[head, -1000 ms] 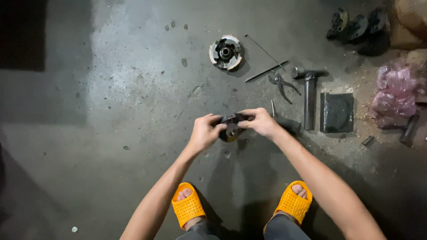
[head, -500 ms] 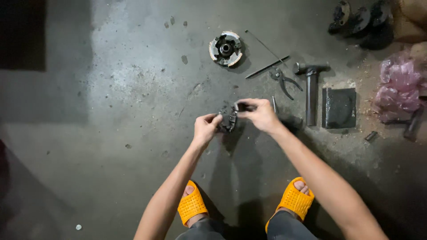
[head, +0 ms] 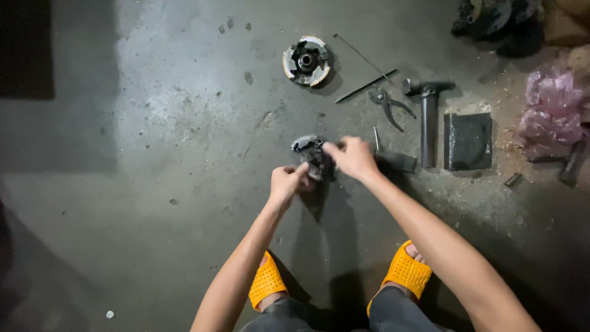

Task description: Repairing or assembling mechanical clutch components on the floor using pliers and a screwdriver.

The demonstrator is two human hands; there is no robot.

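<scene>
I see my left hand [head: 286,182] and right hand [head: 351,157] both closed on a dark, rounded metal clutch-like part [head: 310,154], held above the grey concrete floor [head: 153,154], just left of the black steel hammer [head: 428,117]. My fingers pinch its edges from either side. I judge it heavy, rigid and probably greasy, so the outer rim offers the surest hold. A round metal drum [head: 305,60] lies beyond it.

Stained grey concrete floor [head: 153,123], dim light
</scene>
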